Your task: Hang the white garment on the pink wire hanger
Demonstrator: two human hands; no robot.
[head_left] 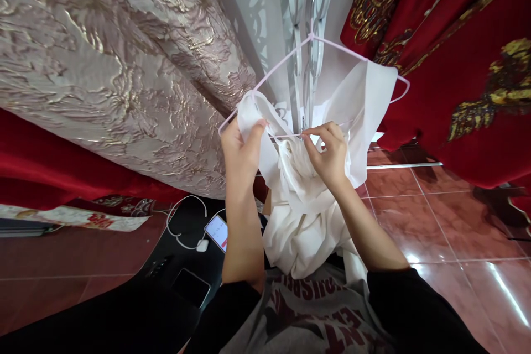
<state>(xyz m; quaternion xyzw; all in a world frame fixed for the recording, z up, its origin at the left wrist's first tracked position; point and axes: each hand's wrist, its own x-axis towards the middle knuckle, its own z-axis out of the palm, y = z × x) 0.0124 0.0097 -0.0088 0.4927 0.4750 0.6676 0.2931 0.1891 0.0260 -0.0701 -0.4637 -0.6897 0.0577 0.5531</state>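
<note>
A white garment point(307, 221) of thin cloth hangs from a pale pink clothes hanger point(282, 63), its lower part bunched against my body. My left hand point(244, 146) is closed on the garment's left strap, close to the hanger's left end, with the thumb on top of the cloth. At the middle, my right hand point(327, 152) pinches the hanger's thin lower bar between thumb and fingertips, just above the gathered neckline. The right strap lies over the hanger's right arm, and the hanger's tip sticks out beyond it.
Grey metal hooks or rails point(309, 5) stand behind the hanger. A pink brocade cloth point(112, 66) hangs at left, red embroidered cloth point(468, 66) at right. On a black surface at lower left lie a lit phone point(216, 231), a dark phone point(191, 287) and a white cable point(178, 235).
</note>
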